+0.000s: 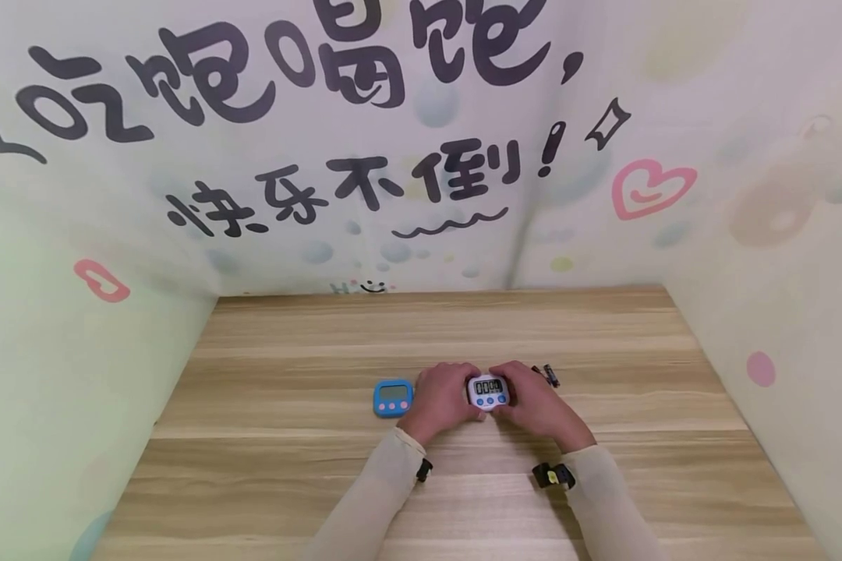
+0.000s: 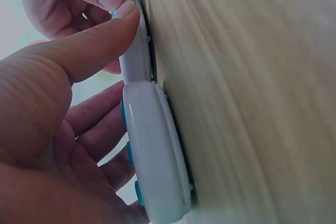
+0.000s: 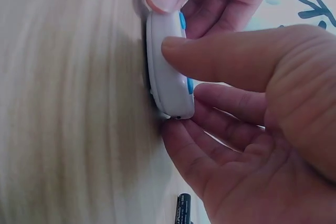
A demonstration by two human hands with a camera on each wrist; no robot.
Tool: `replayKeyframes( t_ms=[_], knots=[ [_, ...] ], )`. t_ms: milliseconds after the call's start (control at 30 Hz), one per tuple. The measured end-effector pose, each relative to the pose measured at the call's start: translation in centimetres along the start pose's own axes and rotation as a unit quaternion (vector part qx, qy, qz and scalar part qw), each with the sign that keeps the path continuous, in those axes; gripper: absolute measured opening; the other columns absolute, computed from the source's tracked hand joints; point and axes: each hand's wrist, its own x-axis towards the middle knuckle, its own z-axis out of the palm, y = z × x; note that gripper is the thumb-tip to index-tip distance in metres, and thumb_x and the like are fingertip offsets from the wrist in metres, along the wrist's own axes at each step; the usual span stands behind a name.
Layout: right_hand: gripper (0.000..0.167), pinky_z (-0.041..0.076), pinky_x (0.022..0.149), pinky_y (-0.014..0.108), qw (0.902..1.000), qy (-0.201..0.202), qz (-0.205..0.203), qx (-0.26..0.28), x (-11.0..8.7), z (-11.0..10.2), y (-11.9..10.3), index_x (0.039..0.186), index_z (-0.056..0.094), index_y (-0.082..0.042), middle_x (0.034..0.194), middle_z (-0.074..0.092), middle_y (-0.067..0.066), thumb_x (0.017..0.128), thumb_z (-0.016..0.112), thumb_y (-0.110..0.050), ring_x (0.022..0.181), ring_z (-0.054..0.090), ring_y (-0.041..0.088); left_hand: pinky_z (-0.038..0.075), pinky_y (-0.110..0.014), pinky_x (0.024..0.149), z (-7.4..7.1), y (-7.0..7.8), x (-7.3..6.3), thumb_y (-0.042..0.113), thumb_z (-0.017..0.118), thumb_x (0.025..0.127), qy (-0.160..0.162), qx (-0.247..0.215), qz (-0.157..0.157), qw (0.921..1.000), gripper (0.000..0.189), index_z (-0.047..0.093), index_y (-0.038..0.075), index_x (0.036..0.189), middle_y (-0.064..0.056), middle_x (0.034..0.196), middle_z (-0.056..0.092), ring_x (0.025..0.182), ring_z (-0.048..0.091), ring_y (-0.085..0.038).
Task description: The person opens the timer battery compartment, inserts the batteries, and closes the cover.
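Observation:
Between the two hands lies a white digital timer (image 1: 489, 403), face up at the wooden surface, its display showing zeros above blue buttons. My left hand (image 1: 443, 396) holds its left side, with the thumb on the near edge. From the right, my right hand (image 1: 535, 401) grips the same timer, thumb on the near edge and fingers round the right end and far side. In the left wrist view a second white timer (image 2: 155, 150) with blue-green buttons lies under the left palm, which hides it in the head view.
A blue timer (image 1: 393, 399) with pink buttons lies just left of the left hand. Small dark batteries (image 1: 550, 375) lie beyond the right hand. The wooden table (image 1: 288, 467) meets printed walls (image 1: 421, 257) at the back and both sides.

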Motion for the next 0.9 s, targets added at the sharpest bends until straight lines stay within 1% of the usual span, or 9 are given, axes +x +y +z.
replayKeyframes(
  t_ms=[100,200,300,433,533,633,700,800,900],
  knots=[
    [0.059,0.057,0.106,0.055,1.0000,-0.001,0.001,-0.003,0.0,-0.1,0.0,0.138,0.060,0.004,0.132,0.066,0.018,0.086,0.086,-0.004,0.120,0.064,0.034,0.052,-0.044,0.096,0.0,0.0,0.0,0.042,0.096,0.077,0.000,0.003,0.002,1.0000,0.061,0.072,0.020,0.129,0.004,0.121,0.077,0.108,0.067,-0.018],
    [0.060,0.056,0.108,0.056,1.0000,-0.004,0.003,-0.007,0.0,-0.2,-0.1,0.140,0.059,0.004,0.134,0.065,0.019,0.086,0.086,-0.005,0.122,0.064,0.035,0.052,-0.046,0.098,0.0,-0.1,0.0,0.041,0.096,0.077,0.000,-0.003,0.003,1.0000,0.061,0.072,0.020,0.129,0.004,0.121,0.077,0.109,0.067,-0.018],
    [0.062,0.055,0.108,0.056,0.9999,-0.005,0.009,-0.008,0.0,-0.3,-0.3,0.142,0.058,0.003,0.136,0.065,0.020,0.087,0.086,-0.008,0.123,0.064,0.036,0.051,-0.048,0.106,0.0,-0.5,-0.1,0.040,0.096,0.078,-0.002,-0.021,0.004,0.9998,0.064,0.070,0.020,0.133,0.004,0.127,0.075,0.115,0.068,-0.017],
    [0.062,0.057,0.104,0.054,0.9999,0.006,0.009,-0.010,0.1,-0.3,-0.7,0.144,0.059,0.002,0.137,0.065,0.019,0.090,0.085,-0.015,0.120,0.065,0.032,0.048,-0.048,0.116,-0.1,-1.5,-0.5,0.039,0.094,0.080,-0.001,-0.050,0.001,0.9988,0.070,0.067,0.018,0.141,0.002,0.138,0.072,0.127,0.066,-0.019],
    [0.061,0.057,0.104,0.053,0.9997,0.021,0.004,-0.015,0.3,-0.1,-1.0,0.144,0.060,-0.002,0.140,0.065,0.016,0.092,0.083,-0.020,0.121,0.065,0.031,0.048,-0.046,0.119,-0.6,-2.2,-1.1,0.038,0.092,0.082,0.004,-0.078,-0.007,0.9969,0.071,0.064,0.016,0.144,-0.001,0.142,0.069,0.133,0.063,-0.022],
    [0.060,0.056,0.108,0.054,0.9995,0.029,0.002,-0.007,0.4,0.0,-1.6,0.145,0.060,-0.006,0.143,0.065,0.012,0.093,0.083,-0.023,0.128,0.064,0.031,0.048,-0.047,0.121,-1.4,-2.8,-2.0,0.036,0.091,0.085,0.007,-0.113,-0.025,0.9932,0.069,0.063,0.017,0.146,-0.002,0.145,0.066,0.138,0.058,-0.025],
    [0.059,0.055,0.110,0.056,0.9994,0.033,-0.004,0.002,0.6,0.1,-2.0,0.145,0.061,-0.007,0.144,0.065,0.010,0.093,0.083,-0.025,0.132,0.062,0.032,0.048,-0.048,0.120,-1.9,-3.3,-2.7,0.036,0.090,0.086,0.013,-0.128,-0.033,0.9912,0.069,0.062,0.018,0.146,-0.002,0.146,0.065,0.139,0.057,-0.026],
    [0.057,0.054,0.112,0.057,0.9990,0.038,-0.015,0.018,1.0,0.7,-2.6,0.143,0.064,-0.009,0.142,0.066,0.008,0.092,0.084,-0.025,0.134,0.062,0.033,0.050,-0.049,0.117,-2.6,-4.1,-3.6,0.034,0.091,0.084,0.021,-0.139,-0.039,0.9892,0.070,0.062,0.017,0.146,-0.003,0.147,0.065,0.137,0.058,-0.027],
    [0.054,0.054,0.112,0.056,0.9987,0.036,-0.025,0.028,1.6,1.4,-3.3,0.140,0.066,-0.010,0.140,0.068,0.006,0.092,0.084,-0.025,0.134,0.062,0.032,0.051,-0.051,0.116,-3.1,-4.8,-4.3,0.031,0.093,0.083,0.032,-0.127,-0.035,0.9907,0.070,0.063,0.013,0.144,-0.006,0.144,0.066,0.134,0.060,-0.029]
  ],
)
